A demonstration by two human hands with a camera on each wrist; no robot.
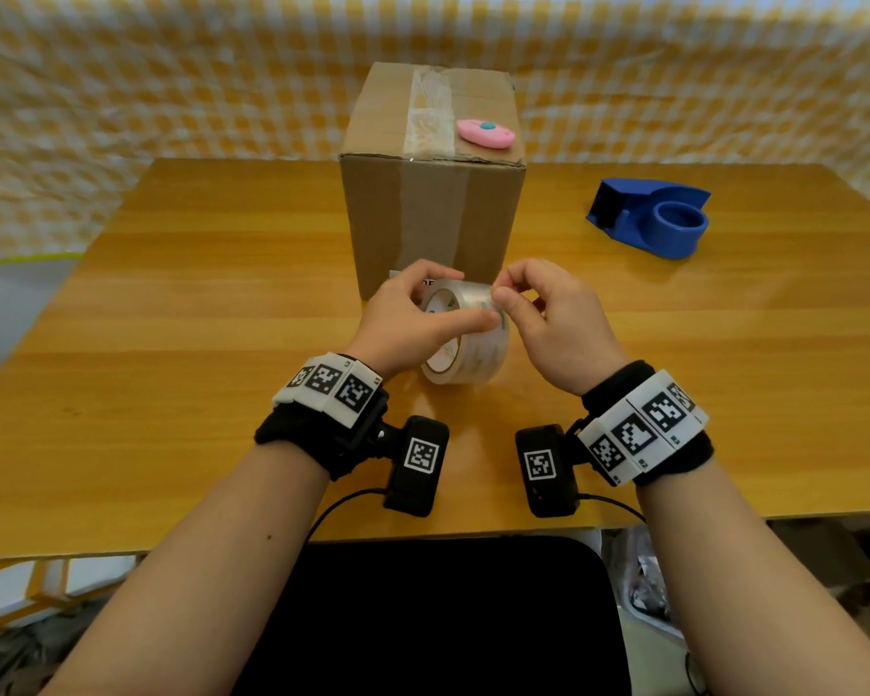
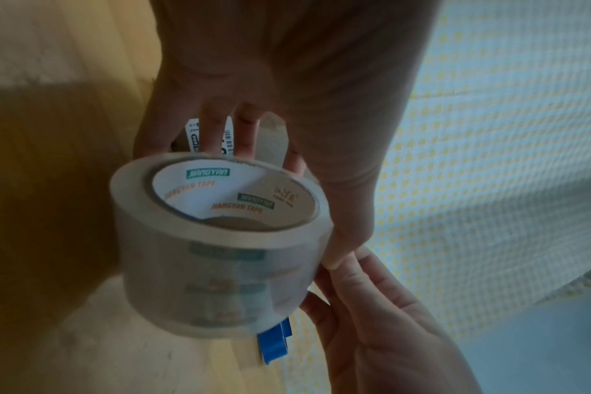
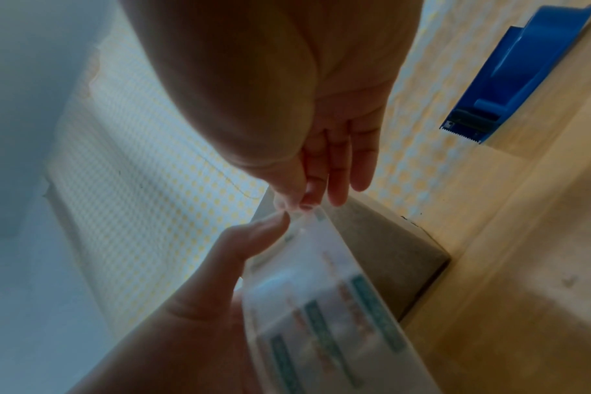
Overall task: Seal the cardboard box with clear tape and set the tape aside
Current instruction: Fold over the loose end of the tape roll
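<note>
A tall cardboard box [image 1: 433, 218] stands at the middle of the wooden table [image 1: 172, 303], with a strip of clear tape [image 1: 429, 115] along its top seam. Just in front of it, above the table, my left hand [image 1: 413, 319] grips a roll of clear tape [image 1: 468, 339], thumb lying across the outside, fingers over the far side. In the left wrist view the roll [image 2: 220, 250] shows its printed core. My right hand [image 1: 538, 308] pinches at the roll's surface near my left thumb; the right wrist view shows thumb and forefinger [image 3: 297, 197] nipping the tape edge.
A pink oval cutter [image 1: 485, 133] lies on the box top, right of the seam. A blue tape dispenser [image 1: 649, 218] sits on the table to the right of the box. A checked cloth [image 1: 172, 67] hangs behind the table. A black chair seat [image 1: 433, 620] is below the near edge.
</note>
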